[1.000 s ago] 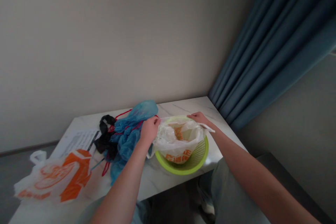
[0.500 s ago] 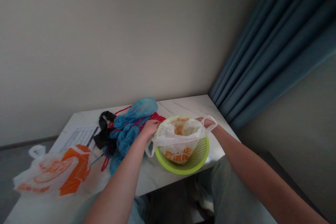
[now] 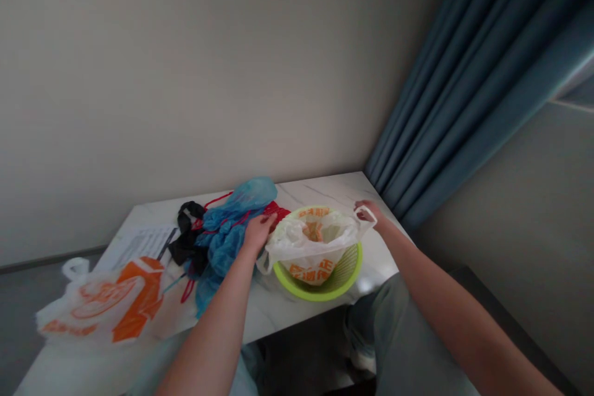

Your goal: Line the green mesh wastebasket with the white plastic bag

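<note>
A white plastic bag point(image 3: 297, 245) with orange printing lines a yellow-green plastic basket point(image 3: 341, 284), its mouth spread and its lower front hanging inside. Left of the bag's edge is my left hand point(image 3: 260, 232), fingers loosely apart with nothing held. Between that hand and the bag, a bit of red plastic bag point(image 3: 277, 210) shows. Beyond the bag's right handle loop is my right hand point(image 3: 370, 213), partly behind the loop, fingers slightly bent and apart. I see nothing in its grasp.
Crumpled blue plastic bags point(image 3: 227, 247) and a black plastic bag point(image 3: 185, 244) lie left of the basket. Another white-and-orange bag point(image 3: 104, 306) lies near a printed sheet point(image 3: 137, 244) on the marbled white table point(image 3: 320, 189). A blue curtain point(image 3: 431, 105) hangs at right.
Both my hands have moved outward, off the bag's rim, left and right. The bag stays draped in the basket. The view has shifted slightly.
</note>
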`<state>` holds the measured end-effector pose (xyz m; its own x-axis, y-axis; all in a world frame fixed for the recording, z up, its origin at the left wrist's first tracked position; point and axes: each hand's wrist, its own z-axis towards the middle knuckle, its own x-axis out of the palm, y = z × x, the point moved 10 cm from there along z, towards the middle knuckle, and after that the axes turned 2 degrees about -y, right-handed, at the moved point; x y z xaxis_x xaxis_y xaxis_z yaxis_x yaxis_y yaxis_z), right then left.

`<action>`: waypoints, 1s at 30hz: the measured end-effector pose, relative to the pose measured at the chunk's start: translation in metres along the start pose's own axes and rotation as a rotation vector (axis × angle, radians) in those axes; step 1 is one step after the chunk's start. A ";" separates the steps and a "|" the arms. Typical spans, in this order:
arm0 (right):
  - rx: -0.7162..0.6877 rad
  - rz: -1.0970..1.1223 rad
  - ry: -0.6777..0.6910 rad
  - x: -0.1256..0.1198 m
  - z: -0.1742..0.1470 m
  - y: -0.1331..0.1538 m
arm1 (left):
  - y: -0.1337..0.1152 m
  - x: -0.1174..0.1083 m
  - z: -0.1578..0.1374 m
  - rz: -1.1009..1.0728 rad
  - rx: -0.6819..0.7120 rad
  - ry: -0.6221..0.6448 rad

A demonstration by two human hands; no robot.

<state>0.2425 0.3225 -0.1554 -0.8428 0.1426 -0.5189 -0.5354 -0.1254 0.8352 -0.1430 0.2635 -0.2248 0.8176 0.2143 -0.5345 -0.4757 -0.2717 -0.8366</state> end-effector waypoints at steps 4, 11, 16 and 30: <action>0.009 -0.011 -0.210 -0.045 -0.004 0.005 | -0.030 -0.036 -0.014 0.036 0.125 -0.145; -0.607 -0.197 -0.102 -0.059 -0.095 0.090 | -0.081 -0.041 -0.087 0.124 0.464 0.007; -0.668 -0.244 0.113 -0.034 -0.143 0.097 | -0.071 -0.033 -0.129 0.144 0.515 0.011; -0.346 -0.484 0.363 -0.009 -0.147 0.035 | -0.036 -0.011 -0.170 0.107 0.493 0.106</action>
<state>0.2235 0.1725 -0.1478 -0.4370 -0.0684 -0.8968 -0.7911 -0.4451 0.4195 -0.0799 0.1110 -0.1679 0.7725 0.1059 -0.6262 -0.6337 0.1935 -0.7490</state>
